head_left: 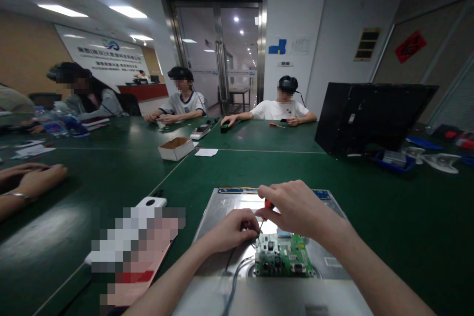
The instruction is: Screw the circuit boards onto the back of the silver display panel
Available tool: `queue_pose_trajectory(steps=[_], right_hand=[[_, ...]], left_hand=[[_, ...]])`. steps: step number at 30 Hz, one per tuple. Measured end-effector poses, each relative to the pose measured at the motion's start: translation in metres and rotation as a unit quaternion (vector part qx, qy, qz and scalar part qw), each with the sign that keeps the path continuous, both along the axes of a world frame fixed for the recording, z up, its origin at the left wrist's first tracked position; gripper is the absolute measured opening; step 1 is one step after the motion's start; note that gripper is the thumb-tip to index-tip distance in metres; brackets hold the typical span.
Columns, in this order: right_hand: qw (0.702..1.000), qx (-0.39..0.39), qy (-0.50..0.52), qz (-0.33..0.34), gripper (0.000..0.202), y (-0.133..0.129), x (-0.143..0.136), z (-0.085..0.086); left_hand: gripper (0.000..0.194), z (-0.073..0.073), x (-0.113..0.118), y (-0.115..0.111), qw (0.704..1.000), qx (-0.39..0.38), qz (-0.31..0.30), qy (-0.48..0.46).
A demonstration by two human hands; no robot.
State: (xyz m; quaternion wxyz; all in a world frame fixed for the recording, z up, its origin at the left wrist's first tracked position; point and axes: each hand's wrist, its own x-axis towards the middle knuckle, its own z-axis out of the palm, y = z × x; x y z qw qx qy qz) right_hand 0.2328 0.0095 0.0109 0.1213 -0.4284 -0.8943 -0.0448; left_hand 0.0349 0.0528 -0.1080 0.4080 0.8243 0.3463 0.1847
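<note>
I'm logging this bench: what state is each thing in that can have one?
Red-handled, thin-shafted tool: gripped in right hand, tip down.
Green rectangular circuit board: component side up.
Silver metal panel: lying flat.
White cardboard box: open-topped.
Black boxy casing: upright.
Metal-framed glass doors: apparently shut.
White ceiling lights: lit.

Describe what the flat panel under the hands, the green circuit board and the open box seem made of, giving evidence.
Flat panel: probably sheet metal, smooth and silvery, with bright reflections. Circuit board: likely coated resin laminate, green finish, carrying small mounted components. Open box: probably cardboard, matt white outside, with bare brown showing inside.
</note>
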Motion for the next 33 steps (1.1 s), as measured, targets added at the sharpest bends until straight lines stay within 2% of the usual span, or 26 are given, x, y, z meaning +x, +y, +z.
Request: queue_pose_trajectory(steps=[2, 6, 15, 21, 24, 28, 33], right_hand=[[0.999, -0.011, 0.021, 0.023, 0.009, -0.0018, 0.0014, 0.0007], [0.997, -0.038, 0.039, 0.055, 0.018, -0.0039, 0.0028, 0.0003], [0.998, -0.033, 0.035, 0.028, 0.011, -0.0003, -0.001, -0.0015], [0.999, -0.03, 0.015, 0.028, 0.013, -0.0006, 0.0012, 0.001], [0.998, -0.035, 0.033, 0.042, 0.007, -0.0023, 0.0035, 0.0026], [0.996, -0.053, 0.049, 0.056, 0.017, -0.0036, 0.0035, 0.0026], [0.997, -0.056, 0.049, 0.033, 0.019, -0.0012, 0.0009, 0.0003]], left_hand=[[0.016, -0.0023, 0.0, 0.0014, 1.0, 0.003, 0.001, -0.011], [0.015, -0.005, 0.0004, 0.0032, 1.0, 0.008, -0.005, -0.02], [0.014, -0.0028, -0.0004, 0.0027, 1.0, -0.009, 0.001, -0.011], [0.01, 0.0024, 0.0008, 0.0004, 1.0, 0.008, 0.005, -0.012], [0.01, 0.0022, 0.0011, 0.0002, 1.0, 0.011, 0.006, -0.009], [0.016, 0.0, 0.0012, 0.001, 1.0, 0.006, -0.002, -0.005], [0.016, -0.0012, 0.0007, 0.0006, 1.0, 0.003, -0.005, -0.014]])
